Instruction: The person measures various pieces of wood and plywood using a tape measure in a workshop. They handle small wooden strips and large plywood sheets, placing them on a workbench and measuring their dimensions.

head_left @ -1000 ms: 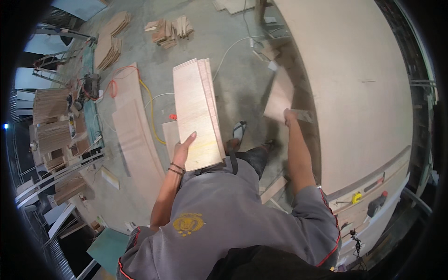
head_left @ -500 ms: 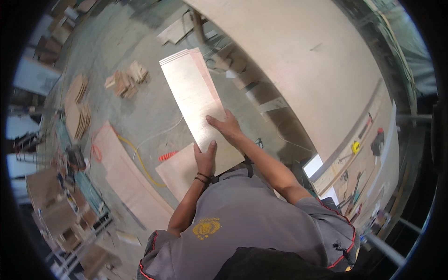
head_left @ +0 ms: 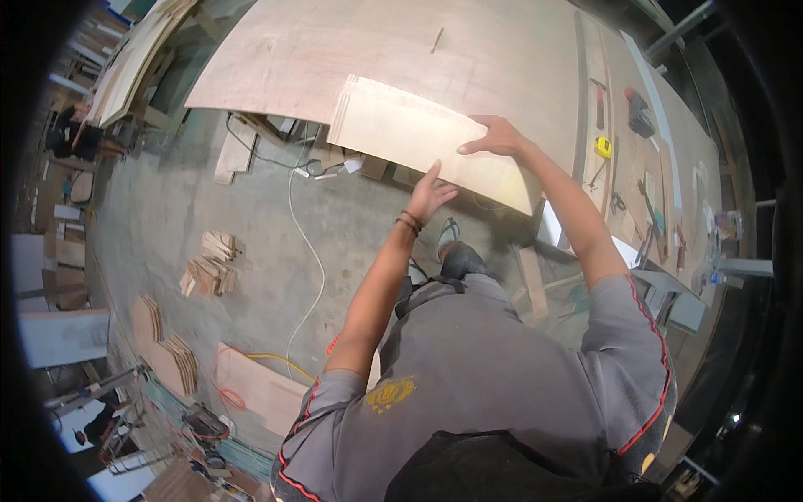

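Observation:
A stack of several long plywood strips [head_left: 401,125] lies at the near edge of the large plywood-topped table [head_left: 360,50], with part of it sticking out past that edge. My right hand [head_left: 495,137] grips the far long side, thumb on the top face and fingers over the edge. On the near long side my left hand [head_left: 429,199] has its thumb against the top face, its fingers under the stack and partly hidden. The ends of the strips at the left are slightly fanned.
On the table's right lie a yellow tape measure [head_left: 603,147], a hammer [head_left: 599,105] and a dark-red power tool [head_left: 640,113]. Cut wood pieces [head_left: 209,266], curved plywood parts [head_left: 165,347] and a white cable [head_left: 314,251] lie on the floor. Another person [head_left: 77,134] is at the far left.
I have turned to the right, toward the table. The plywood stack has swung from over the floor to the table's edge, still between both hands.

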A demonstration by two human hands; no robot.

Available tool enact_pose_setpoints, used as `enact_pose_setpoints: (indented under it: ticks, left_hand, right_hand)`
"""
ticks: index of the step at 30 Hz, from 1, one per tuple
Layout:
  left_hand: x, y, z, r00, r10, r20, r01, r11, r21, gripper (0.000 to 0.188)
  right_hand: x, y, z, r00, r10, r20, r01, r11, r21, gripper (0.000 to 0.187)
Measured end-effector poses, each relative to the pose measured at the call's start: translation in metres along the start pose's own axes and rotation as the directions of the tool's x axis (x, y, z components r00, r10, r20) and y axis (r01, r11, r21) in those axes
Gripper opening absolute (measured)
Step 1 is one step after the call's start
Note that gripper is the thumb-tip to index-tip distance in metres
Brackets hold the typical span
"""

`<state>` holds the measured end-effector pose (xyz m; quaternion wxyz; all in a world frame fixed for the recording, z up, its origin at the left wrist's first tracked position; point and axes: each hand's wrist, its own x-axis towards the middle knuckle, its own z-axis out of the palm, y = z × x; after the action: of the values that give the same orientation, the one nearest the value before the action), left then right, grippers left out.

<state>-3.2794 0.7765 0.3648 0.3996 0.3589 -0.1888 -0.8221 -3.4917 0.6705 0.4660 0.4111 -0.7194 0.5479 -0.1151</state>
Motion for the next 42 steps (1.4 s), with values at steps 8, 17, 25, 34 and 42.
enact_pose_setpoints:
  ticks: [8,17,25,34,42]
  left_hand:
    - [0.1,-0.036,0.074,0.954,-0.264,0.14,0.264,0.964,0.025,0.075]
    - [0.148,-0.046,0.101,0.958,-0.287,-0.022,0.286,0.958,-0.037,0.069]
    - [0.175,-0.047,0.126,0.952,-0.293,0.085,0.296,0.955,-0.033,0.068]
    - [0.189,-0.054,0.143,0.913,-0.407,0.038,0.406,0.914,0.024,0.077]
    - [0.195,-0.054,0.14,0.851,-0.523,-0.057,0.522,0.853,-0.029,0.103]
  right_hand:
    - [0.007,0.117,-0.072,0.991,0.099,-0.095,-0.113,0.98,-0.163,0.09]
    - [0.034,0.161,-0.098,0.99,0.138,-0.015,-0.138,0.97,-0.202,0.094]
    - [0.051,0.211,-0.118,0.985,0.165,0.042,-0.154,0.969,-0.194,0.094]
    - [0.046,0.217,-0.14,0.98,0.177,0.091,-0.155,0.965,-0.21,0.084]
    - [0.049,0.198,-0.135,0.984,0.162,0.07,-0.14,0.958,-0.25,0.087]
